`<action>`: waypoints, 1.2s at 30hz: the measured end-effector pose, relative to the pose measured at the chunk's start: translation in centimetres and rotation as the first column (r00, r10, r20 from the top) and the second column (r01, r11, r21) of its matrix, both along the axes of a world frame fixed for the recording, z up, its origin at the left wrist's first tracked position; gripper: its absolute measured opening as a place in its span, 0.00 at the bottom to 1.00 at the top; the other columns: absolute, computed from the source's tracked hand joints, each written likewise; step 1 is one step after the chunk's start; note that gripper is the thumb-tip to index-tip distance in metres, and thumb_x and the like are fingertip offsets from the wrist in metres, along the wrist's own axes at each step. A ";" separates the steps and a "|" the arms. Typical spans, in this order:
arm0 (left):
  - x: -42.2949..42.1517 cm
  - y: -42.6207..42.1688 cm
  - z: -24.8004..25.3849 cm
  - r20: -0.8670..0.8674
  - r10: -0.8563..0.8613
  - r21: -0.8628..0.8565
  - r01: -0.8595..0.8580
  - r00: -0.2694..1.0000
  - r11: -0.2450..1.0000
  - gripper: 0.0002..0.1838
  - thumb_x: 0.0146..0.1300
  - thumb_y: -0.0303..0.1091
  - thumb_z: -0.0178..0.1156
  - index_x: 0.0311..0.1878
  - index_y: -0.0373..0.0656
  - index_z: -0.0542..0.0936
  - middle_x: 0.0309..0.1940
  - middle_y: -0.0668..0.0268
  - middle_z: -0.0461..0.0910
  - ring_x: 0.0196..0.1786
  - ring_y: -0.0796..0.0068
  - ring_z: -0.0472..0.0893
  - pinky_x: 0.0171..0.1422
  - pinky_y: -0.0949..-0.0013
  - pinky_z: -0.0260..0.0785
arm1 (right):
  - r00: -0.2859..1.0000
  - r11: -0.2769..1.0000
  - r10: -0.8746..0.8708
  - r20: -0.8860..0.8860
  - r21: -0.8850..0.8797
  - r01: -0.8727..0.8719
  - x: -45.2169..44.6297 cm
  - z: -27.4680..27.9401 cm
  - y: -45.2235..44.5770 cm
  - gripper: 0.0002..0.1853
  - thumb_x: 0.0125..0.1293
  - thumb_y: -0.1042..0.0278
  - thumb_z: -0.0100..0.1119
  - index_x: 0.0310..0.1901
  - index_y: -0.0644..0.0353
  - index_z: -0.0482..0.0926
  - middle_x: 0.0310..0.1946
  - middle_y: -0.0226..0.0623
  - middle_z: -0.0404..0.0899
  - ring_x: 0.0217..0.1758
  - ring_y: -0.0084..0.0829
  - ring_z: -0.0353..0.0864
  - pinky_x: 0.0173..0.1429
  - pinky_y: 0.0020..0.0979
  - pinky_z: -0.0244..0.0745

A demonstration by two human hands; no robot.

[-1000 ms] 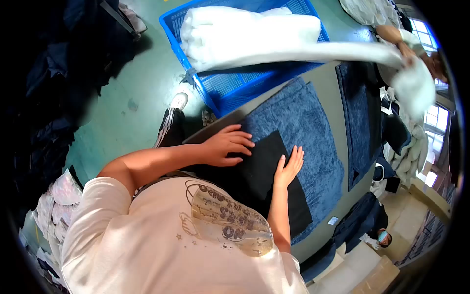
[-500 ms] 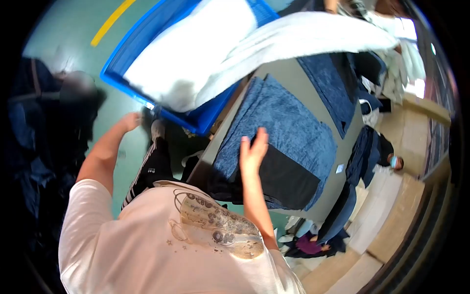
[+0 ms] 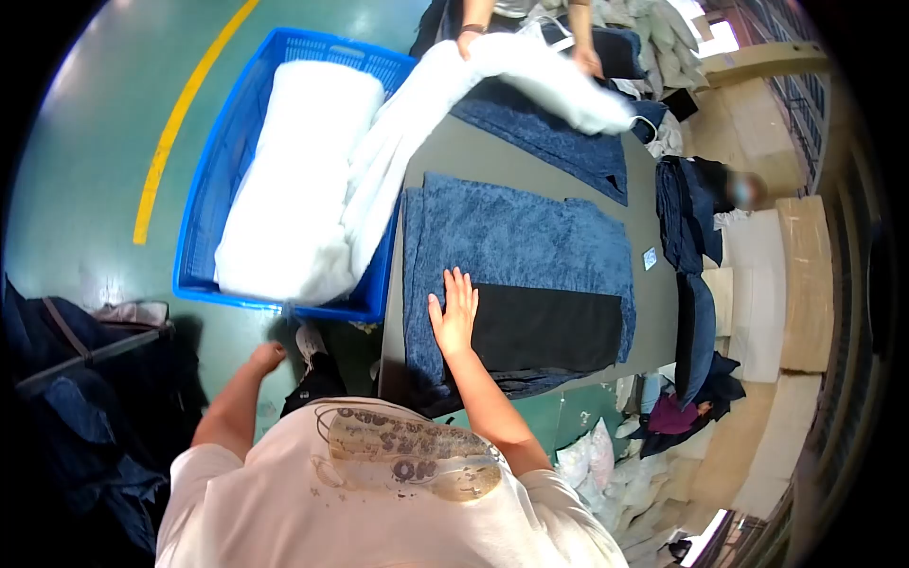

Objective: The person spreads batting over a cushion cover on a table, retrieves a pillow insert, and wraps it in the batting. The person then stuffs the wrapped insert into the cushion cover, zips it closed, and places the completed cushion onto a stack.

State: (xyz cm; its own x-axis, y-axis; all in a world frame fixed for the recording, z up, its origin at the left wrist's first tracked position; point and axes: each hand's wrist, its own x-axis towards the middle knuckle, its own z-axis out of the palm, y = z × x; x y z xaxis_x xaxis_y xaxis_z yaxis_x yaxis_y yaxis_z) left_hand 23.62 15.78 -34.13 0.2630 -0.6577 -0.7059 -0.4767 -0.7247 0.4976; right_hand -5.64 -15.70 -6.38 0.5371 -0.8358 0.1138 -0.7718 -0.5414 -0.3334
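My right hand point(image 3: 456, 312) lies flat with its fingers spread on a stack of folded blue plush fabric point(image 3: 530, 227), at the left edge of a black cloth panel point(image 3: 549, 327) on top of it. My left hand point(image 3: 270, 356) hangs by my side, curled closed, with nothing seen in it. Near that hand is the end of a blue plastic crate point(image 3: 189, 237). A thick roll of white fleecy fabric point(image 3: 294, 180) lies in the crate, and a length of it runs out over the table's far side.
Across the grey table point(image 3: 653, 317), another person's hands point(image 3: 471, 40) hold the white fabric over more blue fabric point(image 3: 549, 133). Dark garments point(image 3: 95, 407) hang on a rack at left. Blue pieces drape over the table's right edge, with cardboard boxes point(image 3: 805, 284) beyond.
My view has turned, showing more of the crate. My left hand is further from the crate's end. The other person's white fabric has shifted and bunched up. My right hand stays on the stack.
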 end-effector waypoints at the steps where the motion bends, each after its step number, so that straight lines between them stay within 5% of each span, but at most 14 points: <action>1: -0.9 -0.9 1.8 -0.066 -0.045 -0.018 0.044 0.997 0.999 0.21 0.61 0.48 0.61 0.50 0.44 0.86 0.47 0.52 0.86 0.51 0.48 0.84 0.59 0.53 0.75 | 1.000 1.000 -0.005 0.001 0.005 0.005 0.0 0.0 0.0 0.31 0.73 0.53 0.54 0.73 0.57 0.65 0.76 0.43 0.60 0.82 0.47 0.50 0.83 0.51 0.38; 3: -2.0 -3.4 7.6 -0.156 -0.176 -0.100 0.162 0.972 0.982 0.21 0.62 0.49 0.61 0.48 0.42 0.85 0.46 0.51 0.86 0.51 0.48 0.84 0.58 0.53 0.75 | 1.000 1.000 0.001 0.000 0.005 -0.001 0.0 0.0 0.0 0.31 0.73 0.53 0.54 0.73 0.56 0.65 0.76 0.44 0.60 0.82 0.47 0.50 0.83 0.51 0.38; 8: -1.5 -3.1 8.5 -0.206 -0.174 -0.220 0.128 0.963 0.967 0.20 0.63 0.49 0.60 0.48 0.43 0.85 0.45 0.51 0.86 0.51 0.47 0.83 0.57 0.52 0.75 | 1.000 0.999 -0.007 0.002 0.032 0.007 -0.1 0.2 0.2 0.31 0.73 0.52 0.53 0.73 0.57 0.65 0.76 0.45 0.59 0.82 0.48 0.50 0.83 0.52 0.38; 14: 4.6 3.8 -1.0 0.038 0.009 0.022 -0.010 0.999 1.000 0.20 0.60 0.45 0.59 0.44 0.37 0.85 0.45 0.47 0.85 0.52 0.46 0.83 0.59 0.53 0.74 | 1.000 0.998 -0.006 -0.008 0.061 0.006 -0.1 0.5 0.0 0.32 0.74 0.51 0.52 0.74 0.56 0.64 0.77 0.45 0.58 0.82 0.48 0.49 0.82 0.53 0.38; 25: 4.9 2.3 1.4 -0.069 0.170 0.032 -0.168 0.983 0.985 0.20 0.61 0.46 0.60 0.47 0.41 0.86 0.44 0.50 0.86 0.50 0.50 0.84 0.59 0.55 0.76 | 1.000 0.999 -0.007 -0.001 -0.033 0.007 0.0 0.1 0.3 0.31 0.72 0.52 0.54 0.72 0.57 0.66 0.75 0.44 0.61 0.81 0.48 0.52 0.82 0.52 0.40; 33: 0.8 -4.8 6.6 -0.093 -0.074 -0.089 0.065 0.993 0.994 0.21 0.62 0.46 0.60 0.50 0.41 0.85 0.45 0.50 0.86 0.50 0.49 0.84 0.58 0.54 0.75 | 0.999 0.998 -0.015 0.034 -0.054 0.017 0.2 0.2 0.1 0.28 0.69 0.55 0.58 0.68 0.56 0.70 0.73 0.43 0.65 0.80 0.46 0.55 0.82 0.51 0.41; 36: 0.5 -5.6 4.7 -0.090 -0.048 -0.149 0.034 0.995 0.988 0.20 0.63 0.47 0.60 0.49 0.41 0.85 0.47 0.51 0.85 0.52 0.48 0.83 0.60 0.53 0.74 | 0.984 0.991 -0.098 0.147 0.109 0.082 0.2 0.9 -1.2 0.22 0.67 0.60 0.61 0.61 0.58 0.77 0.69 0.44 0.70 0.75 0.48 0.64 0.79 0.48 0.50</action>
State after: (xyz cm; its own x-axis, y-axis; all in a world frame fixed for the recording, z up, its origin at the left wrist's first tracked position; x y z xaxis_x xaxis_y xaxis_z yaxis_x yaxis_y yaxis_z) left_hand 24.17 10.18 -29.40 0.1716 -0.7648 -0.6210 -0.4510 -0.6214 0.6406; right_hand -5.41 -16.86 -5.48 0.4418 -0.8915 0.1002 -0.7520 -0.4289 -0.5005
